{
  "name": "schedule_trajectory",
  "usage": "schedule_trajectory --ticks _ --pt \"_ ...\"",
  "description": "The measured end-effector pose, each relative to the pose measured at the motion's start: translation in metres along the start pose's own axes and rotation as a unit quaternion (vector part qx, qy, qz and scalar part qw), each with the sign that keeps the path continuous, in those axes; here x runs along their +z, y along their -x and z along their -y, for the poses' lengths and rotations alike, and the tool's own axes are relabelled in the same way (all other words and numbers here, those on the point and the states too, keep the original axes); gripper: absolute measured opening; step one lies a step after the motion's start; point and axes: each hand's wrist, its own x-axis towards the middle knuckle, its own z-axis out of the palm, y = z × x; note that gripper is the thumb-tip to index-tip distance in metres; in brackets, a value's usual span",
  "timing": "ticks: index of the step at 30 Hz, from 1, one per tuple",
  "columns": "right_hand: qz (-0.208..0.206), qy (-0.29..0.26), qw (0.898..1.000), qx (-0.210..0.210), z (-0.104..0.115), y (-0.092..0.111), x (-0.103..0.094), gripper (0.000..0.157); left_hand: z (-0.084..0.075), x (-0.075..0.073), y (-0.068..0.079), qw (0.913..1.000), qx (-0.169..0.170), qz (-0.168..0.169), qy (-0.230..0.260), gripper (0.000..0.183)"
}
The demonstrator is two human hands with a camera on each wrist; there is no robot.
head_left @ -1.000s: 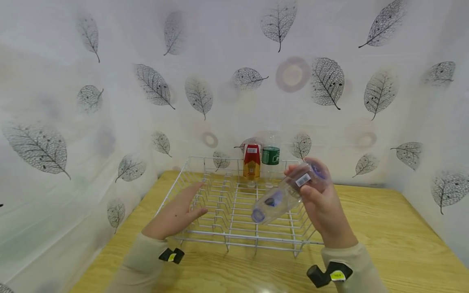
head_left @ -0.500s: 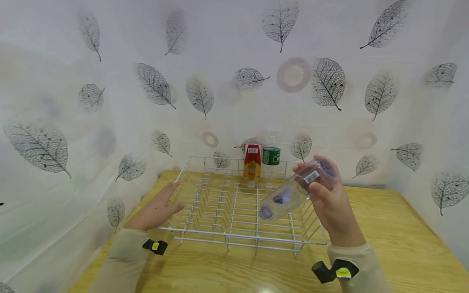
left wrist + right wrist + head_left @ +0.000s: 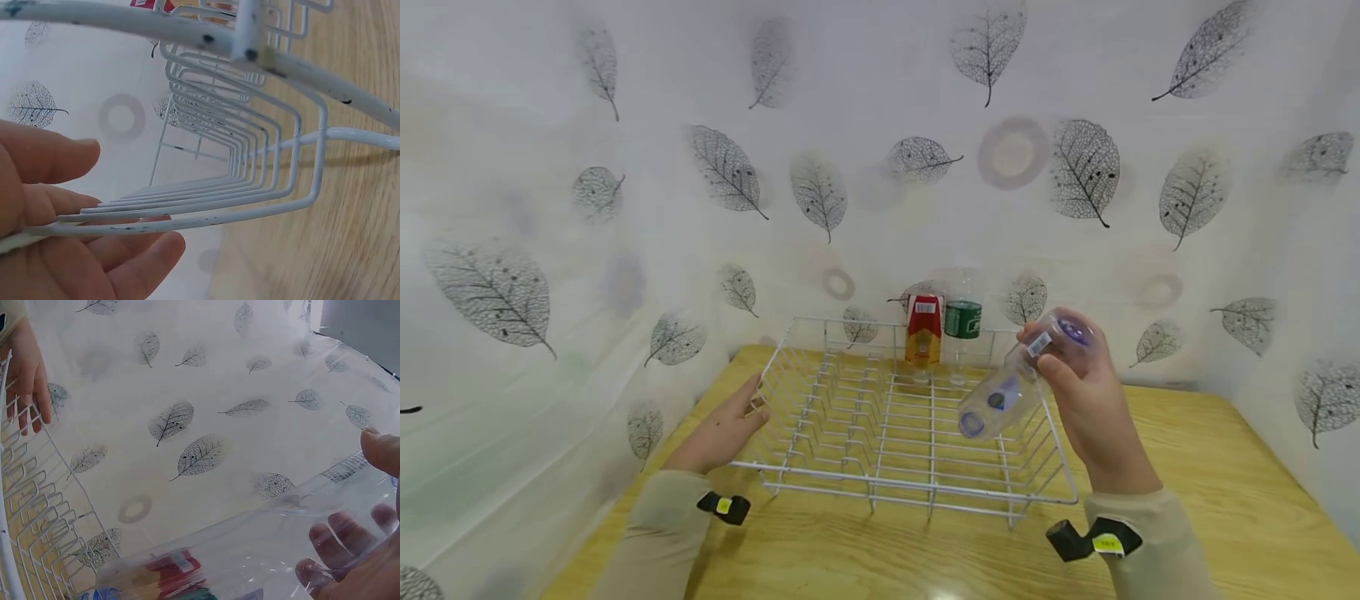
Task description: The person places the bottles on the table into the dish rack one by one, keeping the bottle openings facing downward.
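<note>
My right hand (image 3: 1086, 392) holds a clear plastic bottle (image 3: 1011, 371) near its purple-tinted base, over the right side of a white wire dish rack (image 3: 871, 482). The bottle tilts, its narrow end with a purple ring pointing down and left. In the right wrist view, the fingers show through the clear bottle (image 3: 250, 531). At the rack's left rim is my left hand (image 3: 722, 429). In the left wrist view, the rim wire (image 3: 156, 225) passes between the thumb and the bent fingers of the left hand (image 3: 69, 262).
A red and yellow carton-like container (image 3: 922, 333) and a clear bottle with a green label (image 3: 962, 321) stand at the rack's back. The rack sits on a wooden table (image 3: 880, 558). A leaf-print curtain (image 3: 880, 225) hangs behind and to the sides.
My left hand moved left from over the rack to its left rim, and its fingers now go round the wire. My right hand moved right and slightly up with the bottle.
</note>
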Motion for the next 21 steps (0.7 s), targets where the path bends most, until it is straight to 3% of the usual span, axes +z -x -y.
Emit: schedule_trajectory --ticks 10,16,21 --pt "-0.034 0.119 0.990 0.068 -0.006 -0.022 -0.006 0.063 0.003 -0.002 -0.002 0.9990 0.026 0.009 0.036 0.064" --pt "-0.053 0.157 0.979 0.118 -0.013 -0.040 -0.015 0.076 0.004 -0.002 -0.004 0.9986 0.019 0.011 0.049 0.065" --pt "-0.072 0.178 0.970 0.146 -0.025 -0.060 -0.022 0.076 0.005 -0.001 -0.004 0.9981 0.022 0.008 0.057 0.065"
